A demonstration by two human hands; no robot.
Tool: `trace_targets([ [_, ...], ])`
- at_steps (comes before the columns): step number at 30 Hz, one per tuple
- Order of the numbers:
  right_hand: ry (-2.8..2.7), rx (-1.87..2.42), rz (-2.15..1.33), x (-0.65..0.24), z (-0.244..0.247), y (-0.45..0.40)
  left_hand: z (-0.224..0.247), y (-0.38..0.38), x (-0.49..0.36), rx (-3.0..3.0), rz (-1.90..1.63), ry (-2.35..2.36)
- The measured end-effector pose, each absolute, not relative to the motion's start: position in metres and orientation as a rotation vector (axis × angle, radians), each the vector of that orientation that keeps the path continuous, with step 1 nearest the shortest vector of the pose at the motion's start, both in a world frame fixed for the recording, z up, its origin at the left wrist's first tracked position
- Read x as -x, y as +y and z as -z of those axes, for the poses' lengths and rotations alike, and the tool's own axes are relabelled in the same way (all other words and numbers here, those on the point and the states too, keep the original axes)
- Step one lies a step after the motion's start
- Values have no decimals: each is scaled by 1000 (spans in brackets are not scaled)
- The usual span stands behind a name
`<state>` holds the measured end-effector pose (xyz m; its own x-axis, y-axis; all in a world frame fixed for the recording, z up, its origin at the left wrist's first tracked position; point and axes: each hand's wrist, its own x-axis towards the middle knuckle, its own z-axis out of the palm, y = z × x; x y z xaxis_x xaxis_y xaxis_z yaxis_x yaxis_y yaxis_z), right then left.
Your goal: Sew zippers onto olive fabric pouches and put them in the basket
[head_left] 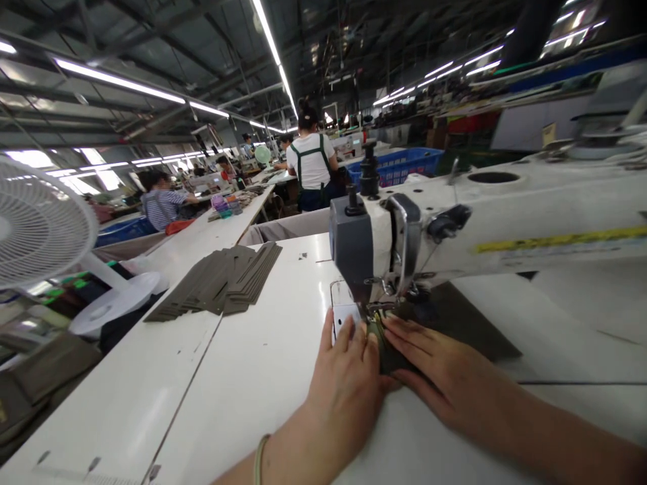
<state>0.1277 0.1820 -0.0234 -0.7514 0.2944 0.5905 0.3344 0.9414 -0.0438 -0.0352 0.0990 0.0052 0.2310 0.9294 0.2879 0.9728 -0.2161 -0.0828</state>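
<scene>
Workshop hall, wide, with strip lights (118, 79) overhead. White table (263, 377) beneath both hands. Sewing machine (536, 209), pale body, its grey head (351, 246) just beyond the fingertips.

Left hand (344, 384): laid flat, fingers spread, tips by the needle area; no clenched grip. Right hand (445, 370): also flat, fingers extended, pressing on green-brown cloth (391, 357) between the hands, at the needle area.

Progress: one piece in work, apparently partway; finished stitching cannot be made out. Dark cloth panel (470, 323), beyond the right hand; whether joined to the first, unclear. Fanned pile of cloth pieces (202, 279), ahead and left of the hands; whether sewn or unsewn, cannot tell.

Surroundings: white fan (45, 222), far left; blue basket (404, 165) behind the machine; person in a white shirt (314, 162), farther ahead. Obstruction: machine head and fingers, hiding much of the seam area.
</scene>
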Motion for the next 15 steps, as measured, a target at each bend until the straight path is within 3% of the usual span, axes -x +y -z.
trace_targets([
  [15,-2594,380,72,-128,18,192,-11,104,39,2332,229,-1775],
])
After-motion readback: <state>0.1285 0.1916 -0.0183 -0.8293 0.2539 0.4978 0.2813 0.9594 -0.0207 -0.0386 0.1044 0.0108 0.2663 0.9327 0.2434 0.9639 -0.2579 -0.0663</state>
